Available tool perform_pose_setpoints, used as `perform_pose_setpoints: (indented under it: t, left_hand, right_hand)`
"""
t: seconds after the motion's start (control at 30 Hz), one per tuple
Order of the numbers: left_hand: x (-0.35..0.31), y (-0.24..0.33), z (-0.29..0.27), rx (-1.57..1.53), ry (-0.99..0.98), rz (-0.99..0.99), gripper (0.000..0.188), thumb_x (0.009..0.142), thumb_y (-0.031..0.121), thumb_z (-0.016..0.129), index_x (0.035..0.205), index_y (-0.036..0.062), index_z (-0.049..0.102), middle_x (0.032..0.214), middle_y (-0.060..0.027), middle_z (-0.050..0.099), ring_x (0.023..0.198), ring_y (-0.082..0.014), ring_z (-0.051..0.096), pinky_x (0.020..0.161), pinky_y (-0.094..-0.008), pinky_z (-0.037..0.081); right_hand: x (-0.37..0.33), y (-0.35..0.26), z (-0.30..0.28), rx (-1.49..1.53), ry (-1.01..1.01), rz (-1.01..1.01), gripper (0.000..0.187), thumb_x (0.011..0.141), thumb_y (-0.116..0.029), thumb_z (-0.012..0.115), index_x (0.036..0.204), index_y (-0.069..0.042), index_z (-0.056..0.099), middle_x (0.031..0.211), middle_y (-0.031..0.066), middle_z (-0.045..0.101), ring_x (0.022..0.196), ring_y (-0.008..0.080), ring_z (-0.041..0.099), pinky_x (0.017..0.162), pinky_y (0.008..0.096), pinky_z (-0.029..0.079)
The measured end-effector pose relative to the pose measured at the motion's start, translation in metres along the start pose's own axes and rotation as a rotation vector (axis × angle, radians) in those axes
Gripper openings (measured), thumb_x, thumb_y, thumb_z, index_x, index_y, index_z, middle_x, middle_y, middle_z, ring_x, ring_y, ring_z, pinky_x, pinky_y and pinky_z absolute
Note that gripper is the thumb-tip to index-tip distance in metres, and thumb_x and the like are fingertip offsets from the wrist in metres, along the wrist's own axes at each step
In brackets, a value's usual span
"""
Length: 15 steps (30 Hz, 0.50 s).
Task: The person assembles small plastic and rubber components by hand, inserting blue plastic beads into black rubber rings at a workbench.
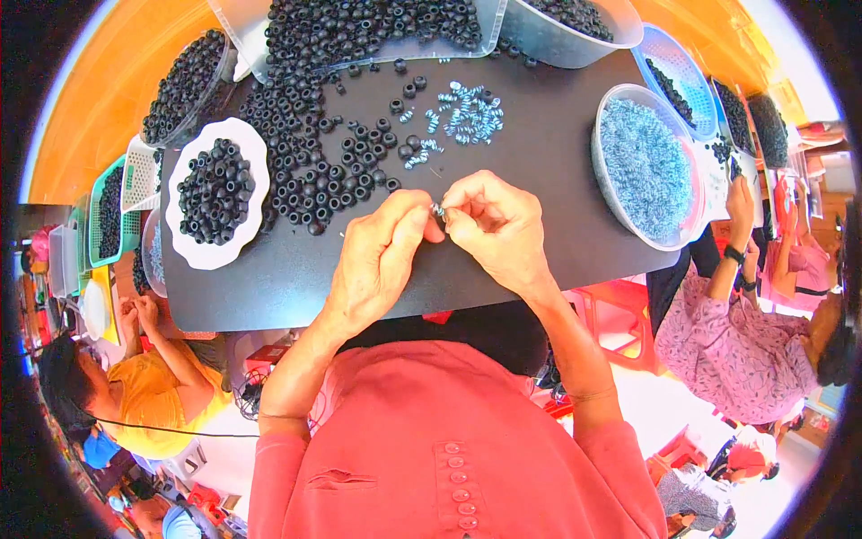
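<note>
In front of my chest, above the dark table, both hands meet fingertip to fingertip. My left hand is closed in a pinch, and my right hand is closed against it. Between the fingertips shows a small shiny coil spring, mostly hidden by the fingers. Just beyond the hands lies a loose pile of small bluish metal springs. To its left spread many black round bead-like caps, some with their holes facing up.
A scalloped white dish of black caps stands at left, and a round tub of springs at right. A clear bin spills caps at the back. Other people sit on both sides: a yellow shirt, a patterned pink top.
</note>
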<state>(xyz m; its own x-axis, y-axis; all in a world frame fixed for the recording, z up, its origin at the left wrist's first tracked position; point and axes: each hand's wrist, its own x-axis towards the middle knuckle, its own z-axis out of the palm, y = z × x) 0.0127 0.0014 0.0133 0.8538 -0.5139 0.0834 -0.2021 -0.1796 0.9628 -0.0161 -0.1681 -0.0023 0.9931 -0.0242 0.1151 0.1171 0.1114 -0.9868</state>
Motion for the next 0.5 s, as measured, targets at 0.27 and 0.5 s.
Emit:
perform_pose_setpoints:
  t: [0.27, 0.5]
  left_hand:
    - [0.002, -0.006, 0.004, 0.265, 0.122, 0.250, 0.017, 0.087, -0.004, 0.057, 0.104, -0.0004, 0.058, 0.087, -0.0078, 0.064, 0.073, -0.0123, 0.060, 0.064, -0.0268, 0.048]
    - [0.001, 0.000, -0.003, 0.068, -0.004, 0.075, 0.008, 0.093, 0.004, 0.054, 0.097, -0.0006, 0.057, 0.077, -0.0077, 0.062, 0.067, -0.0150, 0.060, 0.060, -0.0276, 0.046]
  right_hand:
    - [0.000, 0.004, -0.001, 0.033, -0.012, 0.010, 0.010, 0.084, 0.009, 0.058, 0.091, 0.001, 0.058, 0.083, 0.0022, 0.061, 0.075, 0.0075, 0.059, 0.066, 0.0220, 0.049]
    - [0.000, 0.000, -0.001, 0.108, -0.077, 0.047, 0.012, 0.085, 0.009, 0.058, 0.094, 0.002, 0.058, 0.084, 0.0030, 0.062, 0.076, 0.0086, 0.060, 0.068, 0.0224, 0.049]
